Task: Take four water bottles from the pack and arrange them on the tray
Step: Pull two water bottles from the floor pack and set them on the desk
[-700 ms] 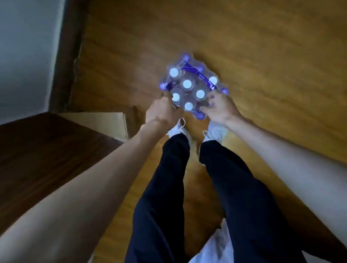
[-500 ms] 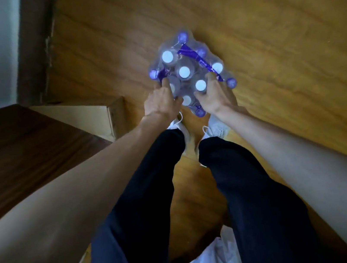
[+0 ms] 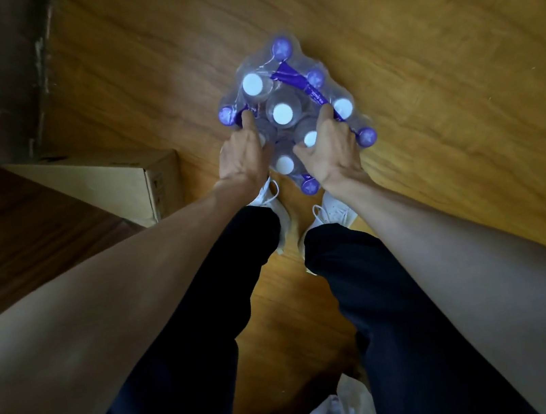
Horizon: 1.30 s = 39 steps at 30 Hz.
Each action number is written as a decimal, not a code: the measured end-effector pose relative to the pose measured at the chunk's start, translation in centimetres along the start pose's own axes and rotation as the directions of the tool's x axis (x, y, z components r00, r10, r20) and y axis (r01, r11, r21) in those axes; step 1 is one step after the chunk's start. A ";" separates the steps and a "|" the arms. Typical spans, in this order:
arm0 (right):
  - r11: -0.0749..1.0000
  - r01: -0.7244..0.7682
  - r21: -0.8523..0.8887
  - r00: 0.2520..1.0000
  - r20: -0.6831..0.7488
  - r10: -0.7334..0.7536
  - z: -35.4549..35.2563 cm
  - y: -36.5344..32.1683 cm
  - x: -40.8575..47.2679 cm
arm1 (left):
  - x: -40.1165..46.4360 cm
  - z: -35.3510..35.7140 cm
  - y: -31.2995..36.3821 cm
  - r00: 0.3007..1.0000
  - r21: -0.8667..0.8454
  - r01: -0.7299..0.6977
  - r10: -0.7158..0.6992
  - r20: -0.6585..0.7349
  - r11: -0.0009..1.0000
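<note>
Both hands clamp pack (image 3: 291, 107) on floor (image 3: 452, 35): left hand (image 3: 244, 161) at 9, right hand (image 3: 330, 151) at 3, fingers (image 3: 327, 116) dug into wrap, likely to tear it open.

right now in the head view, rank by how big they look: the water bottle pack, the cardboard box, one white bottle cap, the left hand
1. cardboard box, though part is hidden under the dark wooden surface
2. water bottle pack
3. left hand
4. white bottle cap

The box sits nearer the camera's edge, so distortion may skew it.
</note>
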State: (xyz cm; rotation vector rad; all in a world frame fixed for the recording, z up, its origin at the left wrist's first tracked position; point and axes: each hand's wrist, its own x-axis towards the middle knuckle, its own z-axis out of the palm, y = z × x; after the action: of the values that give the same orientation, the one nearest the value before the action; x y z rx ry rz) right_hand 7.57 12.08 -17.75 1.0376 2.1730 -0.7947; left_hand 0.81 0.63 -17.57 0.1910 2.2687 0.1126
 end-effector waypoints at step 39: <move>0.623 0.770 -0.139 0.619 -0.077 -0.782 -46.2 -18.4 -56.4 | -63.0 -41.8 5.0 0.734 -0.357 -0.269 -0.050 -0.678 0.895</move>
State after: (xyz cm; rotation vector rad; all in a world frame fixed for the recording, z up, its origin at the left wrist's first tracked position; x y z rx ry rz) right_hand 9.90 10.03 57.36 0.0101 2.7629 -0.9862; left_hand 9.69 -6.26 57.31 0.0448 2.8748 0.8850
